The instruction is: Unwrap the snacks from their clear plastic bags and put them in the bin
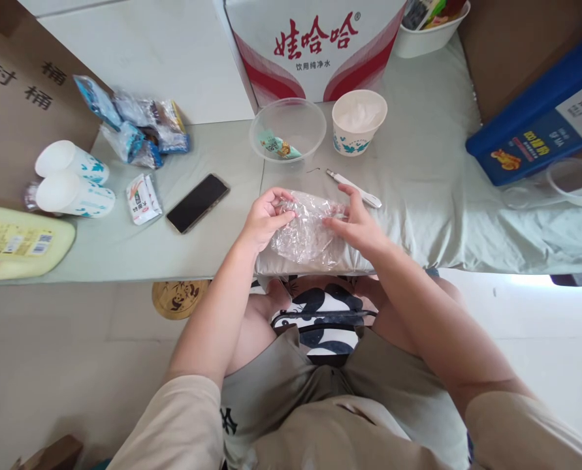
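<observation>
A crinkled sheet of clear plastic film [306, 238] is stretched between my two hands at the table's front edge; whether it is a bag I cannot tell. My left hand [266, 219] pinches its left side between thumb and fingers. On the right side, my right hand [358, 225] grips the film with its thumb in front and some fingers behind, the index finger raised. Just beyond the right hand lies a white utility knife [362, 192]. Farther back stand a clear plastic bowl [310, 140] holding a small green packet [278, 145] and a paper cup [352, 143] with white plastic inside.
Left on the cloth-covered table are a phone [198, 202], a small white packet [144, 199], two paper cups [70, 194] lying down, blue snack packets [138, 134] and a yellow jug [26, 241]. A carton [315, 49] stands behind; a blue container [530, 124] is right.
</observation>
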Demonstrator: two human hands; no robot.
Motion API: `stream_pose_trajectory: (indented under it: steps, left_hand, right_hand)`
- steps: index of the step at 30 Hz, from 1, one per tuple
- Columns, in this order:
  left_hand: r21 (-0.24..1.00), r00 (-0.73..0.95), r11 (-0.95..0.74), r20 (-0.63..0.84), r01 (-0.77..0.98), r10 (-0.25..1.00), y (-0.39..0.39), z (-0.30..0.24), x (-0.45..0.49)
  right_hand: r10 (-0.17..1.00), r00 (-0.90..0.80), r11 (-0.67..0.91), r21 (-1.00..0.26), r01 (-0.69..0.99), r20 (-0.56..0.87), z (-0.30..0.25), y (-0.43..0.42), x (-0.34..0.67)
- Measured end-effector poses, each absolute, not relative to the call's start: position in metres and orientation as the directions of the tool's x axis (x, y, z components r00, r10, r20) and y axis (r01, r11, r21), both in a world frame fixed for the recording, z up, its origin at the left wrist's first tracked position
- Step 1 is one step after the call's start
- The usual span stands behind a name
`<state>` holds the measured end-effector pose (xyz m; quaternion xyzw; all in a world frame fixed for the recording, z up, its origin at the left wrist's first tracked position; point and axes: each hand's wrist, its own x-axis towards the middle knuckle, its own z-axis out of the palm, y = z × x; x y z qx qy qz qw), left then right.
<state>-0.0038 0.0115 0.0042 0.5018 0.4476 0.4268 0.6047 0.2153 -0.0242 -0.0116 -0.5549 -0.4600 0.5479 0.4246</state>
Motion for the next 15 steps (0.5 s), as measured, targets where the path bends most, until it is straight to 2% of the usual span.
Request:
stream_pose_trajectory:
  steps: [4,6,11,15]
  left_hand:
    - [0.992,0.133,0.073,-0.058,-0.104,0.989,0.013,0.004,-0.003]
    - [0.994,0.058,0.045,-0.039,-0.102,0.998,0.014,0.004,-0.003]
    - [0.998,-0.004,0.011,-0.012,-0.059,1.0,0.013,0.005,-0.001]
    - [0.998,0.015,0.016,-0.015,-0.054,1.0,0.012,0.005,0.0]
  right_hand:
    - [0.965,0.256,-0.022,-0.951,0.307,0.061,-0.004,-0.026,0.217]
    - [0.956,0.264,0.021,-0.93,0.367,0.126,0.004,-0.029,0.218]
    - [0.995,-0.002,-0.097,-0.946,0.309,-0.103,0.014,-0.039,0.212]
    - [0.989,-0.039,-0.123,-0.943,0.309,-0.141,0.01,-0.038,0.208]
